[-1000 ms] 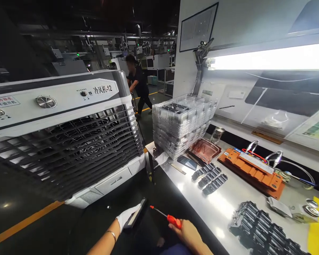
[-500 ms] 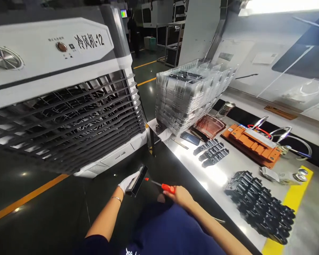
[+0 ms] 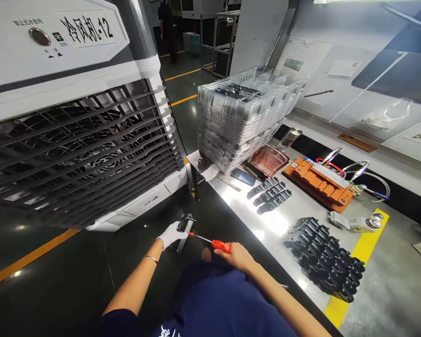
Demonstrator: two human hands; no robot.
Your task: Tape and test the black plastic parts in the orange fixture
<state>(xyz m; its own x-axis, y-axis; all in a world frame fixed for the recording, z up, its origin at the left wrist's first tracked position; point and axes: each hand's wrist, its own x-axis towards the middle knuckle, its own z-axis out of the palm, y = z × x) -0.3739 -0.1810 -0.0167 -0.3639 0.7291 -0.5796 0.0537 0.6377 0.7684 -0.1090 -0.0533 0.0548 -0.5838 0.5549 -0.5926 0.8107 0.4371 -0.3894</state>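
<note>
Gloved left hand grips a black part; right hand holds a red-handled screwdriver beside cooler "冷风机-12".

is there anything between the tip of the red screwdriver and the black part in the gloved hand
Nothing visible stands between them. The right hand holds the red-handled screwdriver, and its thin shaft runs straight across open air to the small black part gripped by the gloved left hand, where its tip meets it.

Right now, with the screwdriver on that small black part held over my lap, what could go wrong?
The screwdriver tip points toward the gloved left hand gripping the small black part; a slip could jab the fingers. The part is held off the table, over the dark floor, so anything dropped may be hard to find.
</note>
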